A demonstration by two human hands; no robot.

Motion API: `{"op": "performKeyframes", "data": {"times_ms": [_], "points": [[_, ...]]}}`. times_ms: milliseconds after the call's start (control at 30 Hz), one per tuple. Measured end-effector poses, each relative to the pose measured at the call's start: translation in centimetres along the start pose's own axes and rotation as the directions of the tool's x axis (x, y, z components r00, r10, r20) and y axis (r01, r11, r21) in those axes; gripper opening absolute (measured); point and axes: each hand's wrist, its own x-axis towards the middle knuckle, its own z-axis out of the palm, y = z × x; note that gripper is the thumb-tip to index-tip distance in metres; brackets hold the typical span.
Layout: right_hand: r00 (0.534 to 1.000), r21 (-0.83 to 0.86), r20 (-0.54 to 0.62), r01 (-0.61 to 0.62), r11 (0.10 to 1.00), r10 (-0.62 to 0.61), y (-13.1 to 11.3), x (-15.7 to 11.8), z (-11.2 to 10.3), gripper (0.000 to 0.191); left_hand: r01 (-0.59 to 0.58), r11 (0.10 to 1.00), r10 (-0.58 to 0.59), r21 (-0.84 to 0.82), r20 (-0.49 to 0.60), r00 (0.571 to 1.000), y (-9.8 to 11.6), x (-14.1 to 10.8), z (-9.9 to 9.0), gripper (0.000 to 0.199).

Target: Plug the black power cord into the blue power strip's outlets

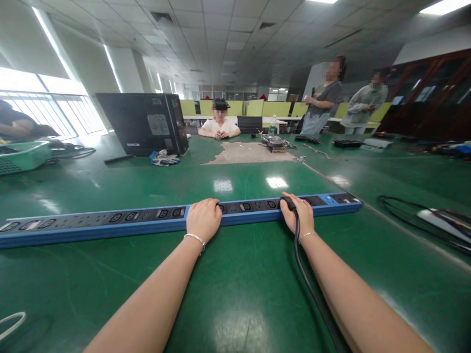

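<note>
Power strip (169, 225), blue, black sockets (178, 212): one, lying across the green tabletop (91, 279), sockets up. Black plug (287, 203), with cord (305, 275): one, at the sockets toward the strip's right end; depth of seating cannot be told. Right hand (303, 220): closed round the plug. Left hand (204, 218): curled over the strip near its middle, fingertips hidden. Handling note, as judged: brace the strip with the left, keep the plug square to its socket, grip the plug body, never the cord. Beyond: black computer case (136, 122), gloves (164, 158) beside it.
</note>
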Motion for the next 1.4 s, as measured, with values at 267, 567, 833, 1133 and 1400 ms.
{"op": "performKeyframes", "data": {"times_ms": [267,567,833,1133,1400], "points": [[0.995,-0.028,0.078,0.056,0.998,-0.054,0.3,0.1,-0.6,0.037,0.010,1.000,-0.010,-0.006,0.018,1.000,0.1,0.1,-0.2,0.030],[0.997,0.032,-0.030,-0.073,0.997,0.074,-0.6,-0.3,0.1,0.035,0.012,1.000,-0.012,0.005,0.039,0.999,0.1,0.0,-0.3,0.031],[0.953,0.521,-0.212,-0.077,0.850,0.217,1.4,1.7,-1.7,0.044,0.006,1.000,-0.006,0.007,0.031,0.999,0.1,0.0,-0.2,0.032],[0.887,0.355,-0.207,-0.325,0.876,0.413,9.9,3.6,-3.9,0.043,0.000,1.000,-0.001,0.020,0.029,1.000,0.0,-0.1,-0.1,0.031],[0.932,0.234,-0.129,-0.304,0.924,0.339,10.6,3.7,-3.3,0.040,0.007,1.000,-0.008,0.030,0.041,0.999,0.1,0.0,-0.2,0.031]]}}
